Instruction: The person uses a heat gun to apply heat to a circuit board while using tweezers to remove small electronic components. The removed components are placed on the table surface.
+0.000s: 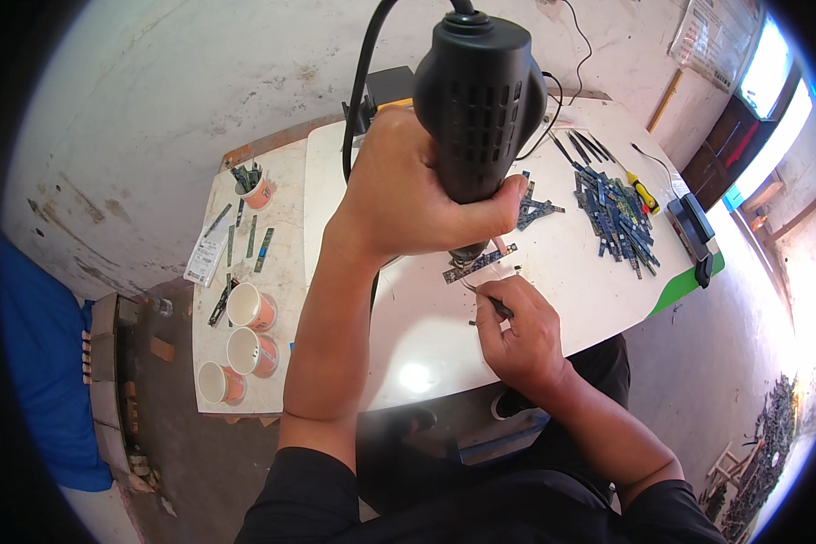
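Note:
My left hand is closed around the handle of a black hot-air gun, a slotted housing above and its nozzle pointing down. Beneath the nozzle lies a narrow circuit board strip, partly covered by it. My right hand pinches dark tweezers, whose tips reach the board's near edge; contact cannot be told. Small dark parts lie close by on the white table. Further back is a small group of board strips, and to the right a big heap of them.
Several paper cups stand at the left, one further back holding board strips. Loose strips lie near a plastic packet. Several tweezers, a yellow screwdriver and a dark device are at the right.

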`<state>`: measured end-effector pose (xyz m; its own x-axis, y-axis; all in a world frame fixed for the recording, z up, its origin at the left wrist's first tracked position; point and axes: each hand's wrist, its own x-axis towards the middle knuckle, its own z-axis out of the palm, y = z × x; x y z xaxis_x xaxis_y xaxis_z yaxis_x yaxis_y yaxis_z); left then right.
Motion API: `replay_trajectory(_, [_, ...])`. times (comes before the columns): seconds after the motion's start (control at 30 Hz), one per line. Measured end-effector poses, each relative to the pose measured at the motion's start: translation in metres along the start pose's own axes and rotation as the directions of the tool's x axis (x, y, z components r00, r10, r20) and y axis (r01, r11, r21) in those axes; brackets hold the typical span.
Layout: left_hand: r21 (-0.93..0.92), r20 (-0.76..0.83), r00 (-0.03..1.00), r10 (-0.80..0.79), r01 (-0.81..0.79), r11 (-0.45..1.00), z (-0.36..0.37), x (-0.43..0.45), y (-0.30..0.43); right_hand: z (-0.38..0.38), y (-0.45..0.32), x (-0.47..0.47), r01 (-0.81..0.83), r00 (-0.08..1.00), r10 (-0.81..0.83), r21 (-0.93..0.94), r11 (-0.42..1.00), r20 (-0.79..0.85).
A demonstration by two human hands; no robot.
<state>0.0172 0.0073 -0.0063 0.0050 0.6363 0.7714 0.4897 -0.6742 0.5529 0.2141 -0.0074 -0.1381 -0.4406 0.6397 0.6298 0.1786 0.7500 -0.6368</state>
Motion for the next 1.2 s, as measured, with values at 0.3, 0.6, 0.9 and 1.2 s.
replay_trajectory(0.3, [-0.028, 0.005, 1.0, -0.012, 0.012, 1.0, 0.0, 0.0, 0.0, -0.008, 0.004, 0.003, 0.082, 0.996, -0.082, 0.001, 0.997, 0.03])
replay_trajectory(0.6, [-0.017, 0.004, 1.0, -0.004, 0.004, 1.0, 0.0, 0.0, -0.001, -0.007, 0.0, 0.002, -0.295, 0.953, 0.303, 0.171, 0.94, -0.027])
replay_trajectory(0.9, [-0.022, 0.002, 1.0, -0.006, 0.006, 1.0, 0.001, 0.0, -0.002, -0.008, 0.001, -0.001, -0.216, 0.974, 0.223, 0.137, 0.967, -0.037])
replay_trajectory(1.2, [-0.026, 0.023, 1.0, 0.002, -0.001, 1.0, 0.001, 0.0, -0.002, -0.013, 0.009, -0.014, -0.154, 0.987, 0.152, 0.036, 0.987, 0.06])
